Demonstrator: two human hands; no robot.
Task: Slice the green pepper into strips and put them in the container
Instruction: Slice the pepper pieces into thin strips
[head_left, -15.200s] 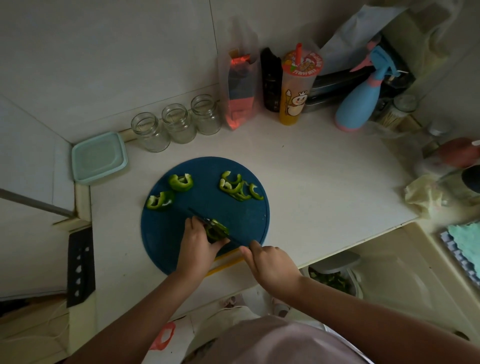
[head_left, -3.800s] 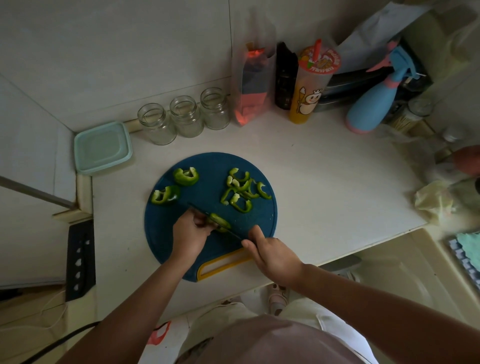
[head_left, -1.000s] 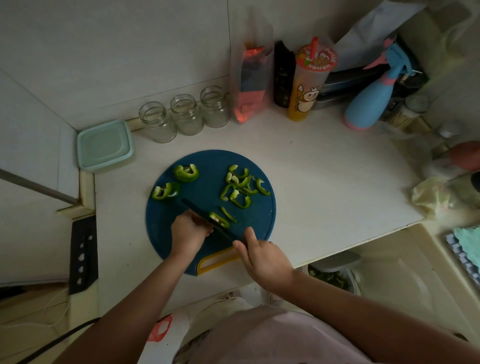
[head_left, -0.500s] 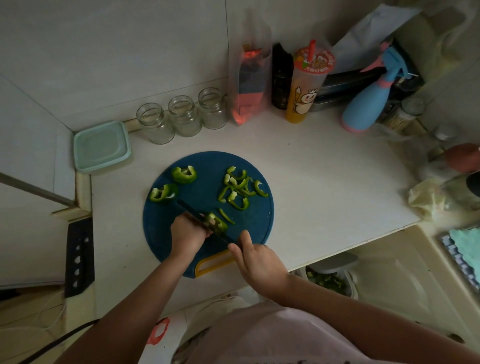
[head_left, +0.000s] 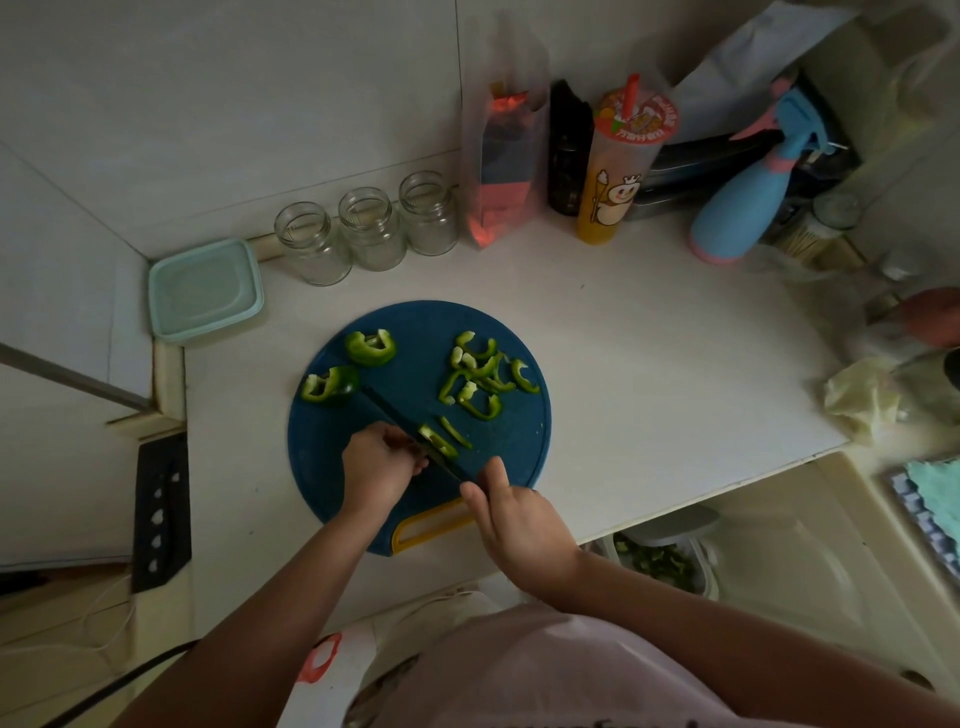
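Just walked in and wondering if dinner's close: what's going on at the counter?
A person is slicing green pepper on a round blue cutting board. The right hand grips the knife; the left hand holds the pepper piece being cut. Cut strips lie piled on the board's right side, and two bigger chunks wait at its left.

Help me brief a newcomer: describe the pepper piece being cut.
Find the round blue cutting board on the white counter. Near its front edge, one pepper piece lies against the dark knife, by the left hand. No other green piece touches the knife.
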